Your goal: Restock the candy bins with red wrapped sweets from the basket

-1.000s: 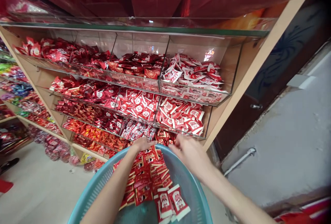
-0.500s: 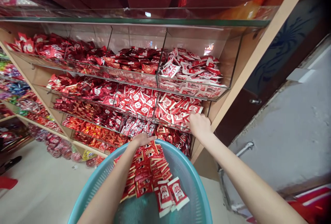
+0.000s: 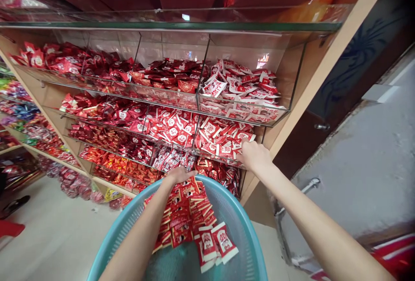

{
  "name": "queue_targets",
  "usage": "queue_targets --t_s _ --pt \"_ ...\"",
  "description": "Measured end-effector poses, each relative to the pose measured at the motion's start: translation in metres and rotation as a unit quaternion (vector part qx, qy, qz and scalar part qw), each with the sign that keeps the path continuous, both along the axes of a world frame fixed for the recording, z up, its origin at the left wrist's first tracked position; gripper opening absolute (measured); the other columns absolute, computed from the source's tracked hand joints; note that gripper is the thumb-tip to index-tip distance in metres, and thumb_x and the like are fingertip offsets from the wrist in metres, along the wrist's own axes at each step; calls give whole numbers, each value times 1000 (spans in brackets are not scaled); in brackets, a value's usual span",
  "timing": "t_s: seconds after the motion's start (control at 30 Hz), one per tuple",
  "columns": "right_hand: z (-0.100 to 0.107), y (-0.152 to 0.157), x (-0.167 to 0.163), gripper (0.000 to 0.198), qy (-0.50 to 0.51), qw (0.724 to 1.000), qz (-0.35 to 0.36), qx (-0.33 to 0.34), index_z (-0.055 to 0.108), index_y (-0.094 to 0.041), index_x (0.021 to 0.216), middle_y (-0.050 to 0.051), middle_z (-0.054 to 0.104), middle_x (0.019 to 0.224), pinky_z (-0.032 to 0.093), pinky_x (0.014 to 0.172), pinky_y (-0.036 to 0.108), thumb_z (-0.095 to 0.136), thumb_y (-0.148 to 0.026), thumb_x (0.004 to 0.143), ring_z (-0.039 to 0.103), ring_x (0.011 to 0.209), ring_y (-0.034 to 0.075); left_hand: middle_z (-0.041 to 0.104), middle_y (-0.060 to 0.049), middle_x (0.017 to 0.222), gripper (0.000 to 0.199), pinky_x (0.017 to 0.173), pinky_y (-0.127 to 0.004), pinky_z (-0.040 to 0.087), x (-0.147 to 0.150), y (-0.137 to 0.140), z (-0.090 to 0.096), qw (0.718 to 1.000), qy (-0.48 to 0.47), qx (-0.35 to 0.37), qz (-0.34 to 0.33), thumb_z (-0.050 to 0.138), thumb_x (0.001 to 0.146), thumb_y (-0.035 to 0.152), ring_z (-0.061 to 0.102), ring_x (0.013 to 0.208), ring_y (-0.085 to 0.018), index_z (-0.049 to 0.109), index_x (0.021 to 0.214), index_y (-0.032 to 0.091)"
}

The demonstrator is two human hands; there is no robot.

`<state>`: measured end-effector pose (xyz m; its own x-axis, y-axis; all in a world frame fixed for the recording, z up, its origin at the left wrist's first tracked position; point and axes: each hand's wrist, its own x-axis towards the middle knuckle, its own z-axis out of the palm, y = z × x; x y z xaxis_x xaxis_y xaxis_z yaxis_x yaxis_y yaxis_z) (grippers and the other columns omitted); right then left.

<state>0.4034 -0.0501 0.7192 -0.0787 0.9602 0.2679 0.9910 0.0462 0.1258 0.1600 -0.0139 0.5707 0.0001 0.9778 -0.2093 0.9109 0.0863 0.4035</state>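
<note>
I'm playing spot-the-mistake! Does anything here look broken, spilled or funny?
Yes: the grey wall on the right looks rough and chipped along its edge beside the dark brown panel, as if the surface has crumbled. Nothing odd stands out about the red packets inside the teal plastic basket.

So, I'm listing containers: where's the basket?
The teal perforated basket is bottom centre in the head view, before the shelving unit, the left hand on its far rim.

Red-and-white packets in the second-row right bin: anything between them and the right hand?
Only the clear front lip; the right hand appears at or over it, beside the packets. Nothing else visible.
</note>
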Motion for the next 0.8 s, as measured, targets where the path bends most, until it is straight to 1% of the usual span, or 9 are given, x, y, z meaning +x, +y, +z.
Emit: queue_targets --t_s 0.1,0.23,0.33,0.47,0.53,0.57,0.63,0.7,0.8 --pt "6 1 -2 37 -8 1000 3 -21 54 -10 111 19 62 104 45 76 32 58 -28 79 61 98 26 65 -11 85 75 80 -36 44 2 0 1 1000 -3 1 -1 29 66 84 60 92 -31 65 69 18" --pt "11 1 -6 34 -25 999 16 -45 58 -11 109 19 62 106 45 78 34 58 -27 79 60 100 26 65 -12 84 75 75 -34 44 2 -1 3 1000 1 4 -2 27 66 85 60 90 -30 60 63 17" --pt "16 -1 -7 31 -32 998 14 -56 60 -11 105 19 61 106 45 78 34 58 -25 78 60 99 26 65 -10 83 74 74 -33 43 1 -2 4 1000 -3 3 -3 28 66 84 60 89 -29 61 65 18" --pt "23 -20 -4 30 -42 999 22 -26 59 -11 104 18 63 99 44 72 32 56 -26 79 61 94 26 65 -10 82 71 72 -32 43 -2 -1 1 1000 -6 5 4 31 68 80 60 88 -28 64 68 18" --pt "21 -39 -2 29 -35 998 49 -11 56 -10 105 17 64 93 43 67 31 50 -26 81 63 88 26 65 -11 82 71 73 -33 43 -4 0 -1 1000 -10 6 1 31 69 80 60 89 -29 65 70 18" --pt "17 -48 -2 28 -24 997 75 -19 55 -11 104 15 65 90 42 64 31 47 -26 82 63 84 25 65 -11 83 72 74 -34 43 -5 0 -1 1000 -10 5 -3 30 69 80 60 90 -30 66 71 18" --pt "-1 -66 -5 26 8 988 135 -69 55 -13 102 12 65 85 40 59 29 44 -26 82 64 78 24 65 -12 84 73 76 -35 43 -6 1 -1 1000 -6 4 -10 29 70 80 60 90 -31 67 72 18" --pt "-29 -79 -11 26 28 975 172 -139 55 -13 101 11 65 85 40 58 29 45 -24 80 64 78 24 65 -12 87 73 78 -37 43 -6 2 -1 1000 -1 5 -13 28 71 79 60 90 -31 67 73 18" --pt "-79 -88 -21 31 12 960 175 -221 56 -11 105 14 66 91 42 65 32 48 -18 75 63 88 28 65 -11 90 73 82 -36 43 -6 2 0 1000 -2 3 -14 28 71 79 60 91 -30 69 77 19"
